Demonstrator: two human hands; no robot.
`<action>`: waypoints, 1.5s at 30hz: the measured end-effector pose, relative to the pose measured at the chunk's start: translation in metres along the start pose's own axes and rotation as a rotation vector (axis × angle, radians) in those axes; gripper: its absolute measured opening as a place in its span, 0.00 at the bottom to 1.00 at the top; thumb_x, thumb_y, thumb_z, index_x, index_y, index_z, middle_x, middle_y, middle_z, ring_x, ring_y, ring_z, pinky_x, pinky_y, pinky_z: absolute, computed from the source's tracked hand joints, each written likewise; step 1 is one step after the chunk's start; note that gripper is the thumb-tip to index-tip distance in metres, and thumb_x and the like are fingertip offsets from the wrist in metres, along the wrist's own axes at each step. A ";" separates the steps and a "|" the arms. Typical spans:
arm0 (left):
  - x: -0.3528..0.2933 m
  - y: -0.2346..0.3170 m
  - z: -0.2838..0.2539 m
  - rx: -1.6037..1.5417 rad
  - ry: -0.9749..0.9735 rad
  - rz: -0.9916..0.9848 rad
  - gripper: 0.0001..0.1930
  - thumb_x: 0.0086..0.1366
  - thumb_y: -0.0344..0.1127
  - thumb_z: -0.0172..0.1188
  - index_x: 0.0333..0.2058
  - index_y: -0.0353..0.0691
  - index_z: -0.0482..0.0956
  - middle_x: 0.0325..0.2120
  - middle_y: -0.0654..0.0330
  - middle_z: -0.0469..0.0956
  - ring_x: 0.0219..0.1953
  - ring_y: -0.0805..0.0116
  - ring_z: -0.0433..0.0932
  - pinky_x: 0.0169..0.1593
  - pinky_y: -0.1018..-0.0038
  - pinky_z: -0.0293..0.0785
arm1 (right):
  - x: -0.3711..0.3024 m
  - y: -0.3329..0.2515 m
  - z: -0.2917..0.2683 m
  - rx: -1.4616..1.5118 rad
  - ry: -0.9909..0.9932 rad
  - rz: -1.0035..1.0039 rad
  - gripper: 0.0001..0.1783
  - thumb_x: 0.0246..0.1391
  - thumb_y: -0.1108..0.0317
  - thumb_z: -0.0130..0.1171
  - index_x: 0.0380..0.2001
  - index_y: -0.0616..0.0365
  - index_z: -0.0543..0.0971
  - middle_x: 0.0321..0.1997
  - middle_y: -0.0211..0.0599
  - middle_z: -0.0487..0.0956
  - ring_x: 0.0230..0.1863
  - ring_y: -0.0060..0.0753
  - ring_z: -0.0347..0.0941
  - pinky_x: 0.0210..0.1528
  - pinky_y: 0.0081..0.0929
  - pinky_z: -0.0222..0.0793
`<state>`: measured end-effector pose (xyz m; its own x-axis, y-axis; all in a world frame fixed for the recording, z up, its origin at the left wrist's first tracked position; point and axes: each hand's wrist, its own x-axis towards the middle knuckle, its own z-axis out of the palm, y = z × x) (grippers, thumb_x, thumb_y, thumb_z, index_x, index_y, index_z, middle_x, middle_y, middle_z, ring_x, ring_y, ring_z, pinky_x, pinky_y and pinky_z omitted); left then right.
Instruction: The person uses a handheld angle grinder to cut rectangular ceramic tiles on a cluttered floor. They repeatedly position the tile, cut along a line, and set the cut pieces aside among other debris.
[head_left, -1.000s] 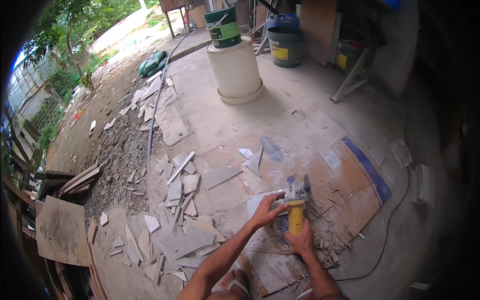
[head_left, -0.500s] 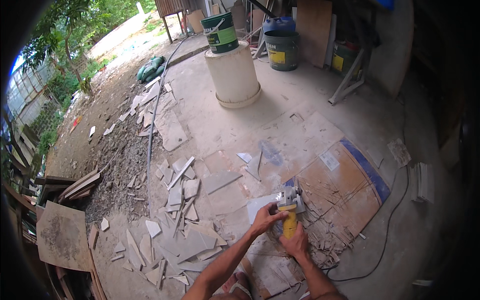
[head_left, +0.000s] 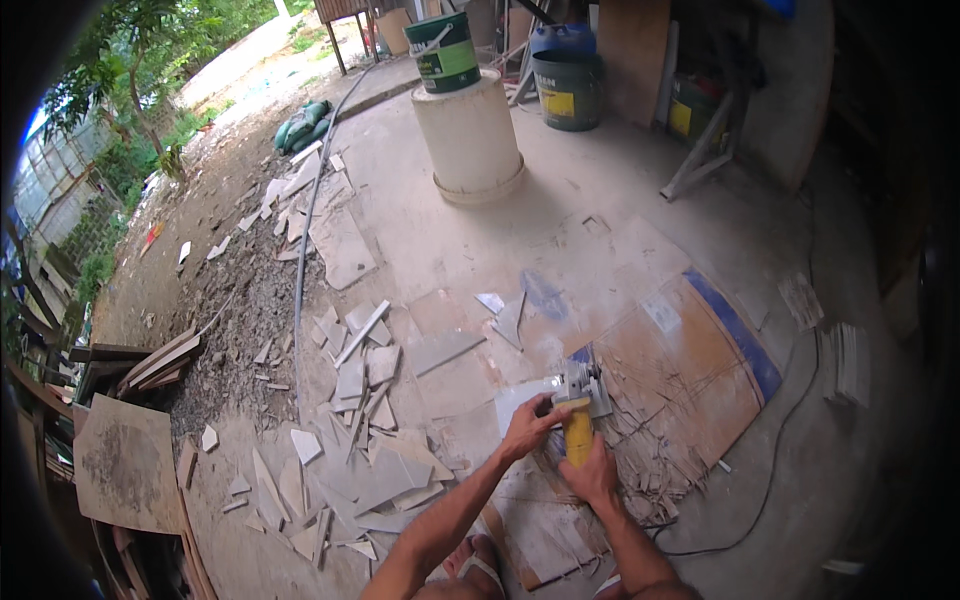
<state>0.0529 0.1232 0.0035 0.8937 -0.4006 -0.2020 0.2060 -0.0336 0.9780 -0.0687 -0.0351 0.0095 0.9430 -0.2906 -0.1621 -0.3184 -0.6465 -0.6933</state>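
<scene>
Outdoors, concrete floor w/ tile scraps; both hands' grip closed: angle grinder.

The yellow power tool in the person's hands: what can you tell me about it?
The angle grinder has a yellow body and a grey metal head. It lies low over a pale tile on the plywood board. The right hand grips its yellow handle; the left hand rests at its head.

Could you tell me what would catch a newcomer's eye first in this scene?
At lower centre, the right hand holds a yellow-handled angle grinder over a pale tile, which the left hand steadies. To the left, broken tile offcuts litter the concrete floor. At top centre a green bucket stands on a white drum.
</scene>
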 end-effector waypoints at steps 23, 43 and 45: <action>0.012 0.004 0.002 0.121 0.153 -0.008 0.30 0.75 0.56 0.65 0.52 0.28 0.83 0.40 0.61 0.84 0.43 0.75 0.76 0.50 0.74 0.73 | 0.029 -0.020 -0.005 0.161 -0.083 0.055 0.32 0.47 0.59 0.73 0.49 0.67 0.71 0.37 0.69 0.84 0.42 0.76 0.83 0.45 0.60 0.79; 0.011 0.007 0.001 0.101 0.167 0.022 0.31 0.75 0.57 0.66 0.52 0.27 0.83 0.40 0.60 0.85 0.42 0.75 0.78 0.49 0.74 0.76 | 0.035 -0.019 -0.005 0.141 -0.092 0.013 0.33 0.47 0.59 0.73 0.50 0.68 0.71 0.35 0.69 0.84 0.40 0.76 0.83 0.42 0.60 0.79; 0.011 0.006 0.004 0.058 0.183 0.064 0.30 0.74 0.57 0.66 0.51 0.28 0.84 0.38 0.61 0.84 0.39 0.76 0.76 0.46 0.74 0.75 | 0.035 -0.018 -0.005 0.150 -0.100 0.025 0.33 0.47 0.59 0.73 0.50 0.68 0.71 0.35 0.69 0.84 0.40 0.75 0.83 0.42 0.60 0.79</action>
<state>0.0621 0.1151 0.0073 0.9630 -0.2304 -0.1399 0.1275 -0.0682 0.9895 -0.0305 -0.0369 0.0197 0.9423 -0.2287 -0.2443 -0.3308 -0.5257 -0.7837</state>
